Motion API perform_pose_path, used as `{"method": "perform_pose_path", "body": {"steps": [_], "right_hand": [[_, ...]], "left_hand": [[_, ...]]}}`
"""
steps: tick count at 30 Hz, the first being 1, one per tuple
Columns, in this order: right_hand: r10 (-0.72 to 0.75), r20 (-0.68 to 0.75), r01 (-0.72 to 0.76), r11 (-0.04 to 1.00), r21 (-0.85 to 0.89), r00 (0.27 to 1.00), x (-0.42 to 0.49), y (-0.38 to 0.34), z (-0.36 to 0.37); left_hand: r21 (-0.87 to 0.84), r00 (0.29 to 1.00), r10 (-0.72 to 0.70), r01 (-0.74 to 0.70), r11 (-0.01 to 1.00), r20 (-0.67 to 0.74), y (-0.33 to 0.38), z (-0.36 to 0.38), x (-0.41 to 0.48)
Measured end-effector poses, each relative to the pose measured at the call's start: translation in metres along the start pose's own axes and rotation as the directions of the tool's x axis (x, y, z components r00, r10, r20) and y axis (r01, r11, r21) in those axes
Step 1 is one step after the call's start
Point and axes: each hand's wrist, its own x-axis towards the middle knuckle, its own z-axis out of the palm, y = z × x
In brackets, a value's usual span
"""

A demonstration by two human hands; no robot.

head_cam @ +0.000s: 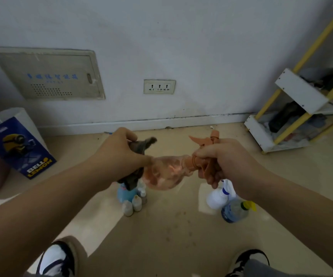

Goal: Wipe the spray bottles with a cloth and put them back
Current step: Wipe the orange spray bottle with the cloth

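Note:
A clear orange spray bottle [166,172] lies sideways in the air at mid-frame, its orange trigger head [205,142] pointing right. My right hand [219,158] grips the bottle's neck and trigger. A dark grey cloth [139,146] is bunched in my left hand [121,150], which presses it against the bottle's base. On the floor below stand a white spray bottle [218,197] and a clear bottle with a yellow-green top [235,210]. A light blue bottle [125,193] stands under the cloth, partly hidden.
Several small brownish bottles [134,203] cluster beside the blue one. A blue paper bag [19,146] leans at the left. A white and yellow shelf rack [297,108] stands at the right wall. My two shoes [55,258] are at the bottom edge.

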Motion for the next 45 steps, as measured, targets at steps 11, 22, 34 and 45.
{"method": "perform_pose_path", "body": {"steps": [11,22,34,45], "right_hand": [[-0.282,0.204,0.337,0.883,-0.326,0.937,-0.009,0.001,0.011],[-0.338,0.434,0.495,0.807,-0.323,0.835,-0.018,-0.004,0.025],[-0.260,0.065,0.242,0.741,-0.626,0.963,0.017,0.022,-0.005],[-0.248,-0.273,0.060,0.833,-0.550,0.929,0.000,0.061,-0.012]], "left_hand": [[-0.138,0.871,0.401,-0.377,0.916,0.285,-0.013,0.036,-0.039],[-0.485,0.856,0.178,0.094,0.869,0.485,-0.002,0.031,-0.040],[-0.075,0.926,0.250,-0.239,0.968,0.284,-0.018,0.070,-0.039],[0.264,0.913,0.010,-0.128,0.956,0.407,-0.046,0.062,-0.015]]}}
